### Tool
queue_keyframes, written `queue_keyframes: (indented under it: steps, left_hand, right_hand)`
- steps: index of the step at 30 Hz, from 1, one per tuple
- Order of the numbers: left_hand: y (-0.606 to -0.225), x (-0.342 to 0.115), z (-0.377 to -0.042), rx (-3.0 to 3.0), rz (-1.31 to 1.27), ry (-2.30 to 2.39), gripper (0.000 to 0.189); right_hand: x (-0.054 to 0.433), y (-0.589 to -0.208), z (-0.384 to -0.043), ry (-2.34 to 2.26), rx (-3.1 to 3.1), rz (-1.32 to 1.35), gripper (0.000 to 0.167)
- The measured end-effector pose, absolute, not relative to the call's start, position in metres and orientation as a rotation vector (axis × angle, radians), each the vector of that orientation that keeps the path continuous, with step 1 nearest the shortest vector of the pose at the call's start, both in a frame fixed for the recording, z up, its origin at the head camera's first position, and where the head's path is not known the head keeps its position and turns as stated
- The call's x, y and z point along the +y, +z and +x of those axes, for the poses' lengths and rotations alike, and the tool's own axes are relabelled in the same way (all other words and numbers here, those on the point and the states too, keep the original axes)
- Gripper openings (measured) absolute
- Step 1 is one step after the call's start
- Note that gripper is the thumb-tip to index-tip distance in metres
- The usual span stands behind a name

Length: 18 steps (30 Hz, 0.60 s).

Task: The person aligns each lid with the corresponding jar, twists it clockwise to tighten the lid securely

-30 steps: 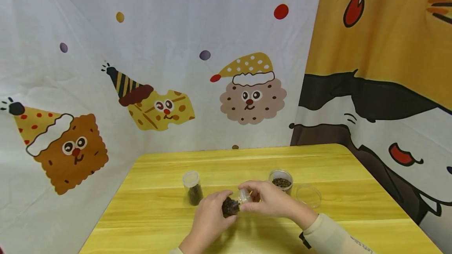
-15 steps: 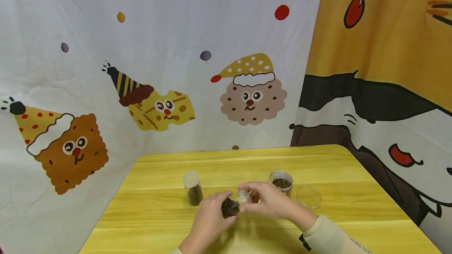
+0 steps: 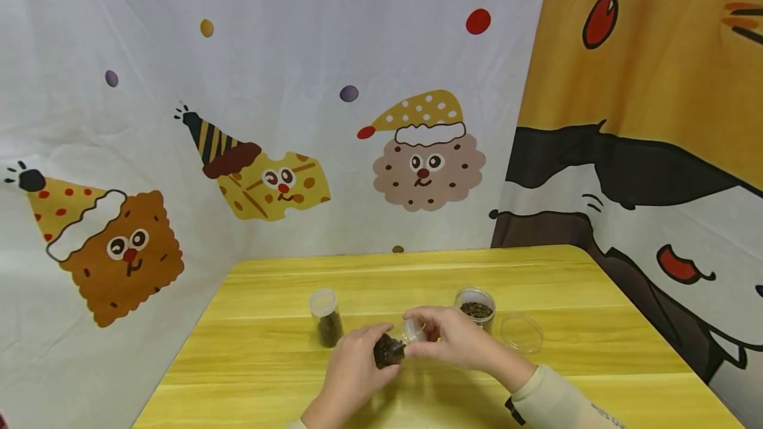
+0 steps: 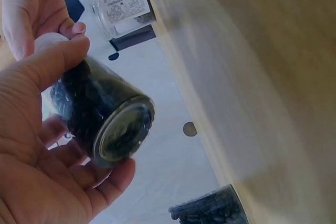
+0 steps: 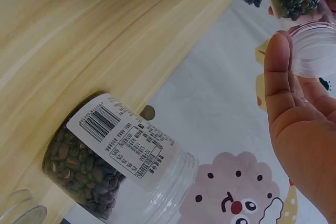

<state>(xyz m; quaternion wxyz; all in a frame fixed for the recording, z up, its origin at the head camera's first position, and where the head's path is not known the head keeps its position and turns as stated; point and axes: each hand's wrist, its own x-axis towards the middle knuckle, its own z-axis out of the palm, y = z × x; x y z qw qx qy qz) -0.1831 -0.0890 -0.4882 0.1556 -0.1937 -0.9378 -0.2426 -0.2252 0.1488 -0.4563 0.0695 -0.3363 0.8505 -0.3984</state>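
Note:
A clear jar (image 3: 389,351) of dark bean-like pieces is held tilted above the table by my left hand (image 3: 350,364), its base facing the left wrist camera (image 4: 126,132). My left thumb and fingers wrap its sides. At the jar's other end, my right hand (image 3: 456,341) grips the translucent lid (image 5: 315,51) between thumb and fingers. The dark pieces lie toward the base, leaving a see-through stretch near the lid. Part of the lid is hidden behind my fingers.
A capped jar (image 3: 326,318) of dark pieces stands left of my hands on the yellow wood-grain table (image 3: 262,303). Behind my right hand is an open, labelled jar (image 5: 121,156) of brown beans. A clear round lid (image 3: 521,332) lies to its right. Printed cloth (image 3: 286,51) hangs behind.

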Motion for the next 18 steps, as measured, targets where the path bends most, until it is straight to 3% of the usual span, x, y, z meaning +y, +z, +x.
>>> queue_keyframes:
  steps: [8, 18]
  left_hand:
    - [-0.4904, -0.0865, -0.1811, -2.697, -0.538, -0.618, 0.066]
    - [-0.4888, -0.0921, -0.1845, -2.773, -0.561, -0.905, 0.065]
  right_hand:
    - [0.1506, -0.4597, -0.2259, -1.204, 2.562, -0.996, 0.054]
    - [0.1519, -0.4597, -0.2258, -1.193, 2.658, -1.125, 0.059]
